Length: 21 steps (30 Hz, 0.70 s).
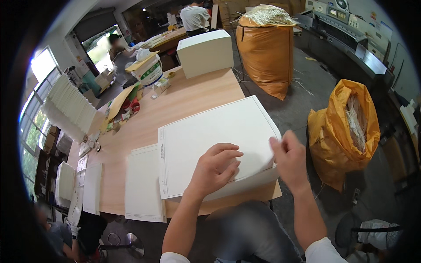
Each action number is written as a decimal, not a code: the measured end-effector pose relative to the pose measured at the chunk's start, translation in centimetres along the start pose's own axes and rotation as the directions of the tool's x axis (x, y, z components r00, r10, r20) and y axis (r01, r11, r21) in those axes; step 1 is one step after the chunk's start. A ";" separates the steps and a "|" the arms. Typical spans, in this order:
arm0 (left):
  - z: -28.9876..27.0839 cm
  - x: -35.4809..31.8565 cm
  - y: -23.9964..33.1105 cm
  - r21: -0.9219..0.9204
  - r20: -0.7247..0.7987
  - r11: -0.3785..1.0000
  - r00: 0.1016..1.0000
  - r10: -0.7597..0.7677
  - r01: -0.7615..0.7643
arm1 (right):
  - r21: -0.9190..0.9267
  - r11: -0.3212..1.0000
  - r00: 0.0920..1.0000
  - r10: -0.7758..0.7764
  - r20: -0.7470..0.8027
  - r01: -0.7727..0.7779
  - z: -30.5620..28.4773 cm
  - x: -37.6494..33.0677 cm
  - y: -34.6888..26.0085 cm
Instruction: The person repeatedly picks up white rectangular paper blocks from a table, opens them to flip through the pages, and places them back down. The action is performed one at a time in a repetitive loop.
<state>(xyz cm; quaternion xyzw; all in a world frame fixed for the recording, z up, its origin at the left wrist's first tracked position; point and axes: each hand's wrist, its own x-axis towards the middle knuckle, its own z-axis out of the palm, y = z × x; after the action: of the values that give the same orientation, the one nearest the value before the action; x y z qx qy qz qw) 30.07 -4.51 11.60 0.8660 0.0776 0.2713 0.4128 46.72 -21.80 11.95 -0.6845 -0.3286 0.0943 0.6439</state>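
A tall stack of large white printed sheets [210, 131] lies in front of me at the near right of the table. My left hand [215, 168] is over the near part of the top sheet with its fingers apart, holding nothing. At the stack's right edge, my right hand [289, 158] has its thumb and curled fingers closed on the edge of the top sheet, which bends there. The exact grip is slightly blurred. A lower pile of similar sheets [142, 184] lies just left of the tall stack.
The wooden table [131, 136] carries another white stack [206, 55], a white bucket [147, 70] and scraps. Two orange sacks of paper strips, a far one [265, 57] and a nearer one [333, 140], stand to the right. Other people work behind and at lower left.
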 end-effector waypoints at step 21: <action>-0.7 -0.3 -0.7 -0.090 0.032 0.996 0.999 0.029 -0.026 | 0.531 0.794 0.954 0.209 0.216 -0.294 -0.9 1.5 -1.4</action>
<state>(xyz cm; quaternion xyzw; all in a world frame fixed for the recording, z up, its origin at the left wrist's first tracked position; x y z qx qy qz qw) 29.53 -3.69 11.32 0.8521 0.0465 0.2655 0.4486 47.89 -21.71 13.81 -0.4955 -0.2385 0.3208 0.7711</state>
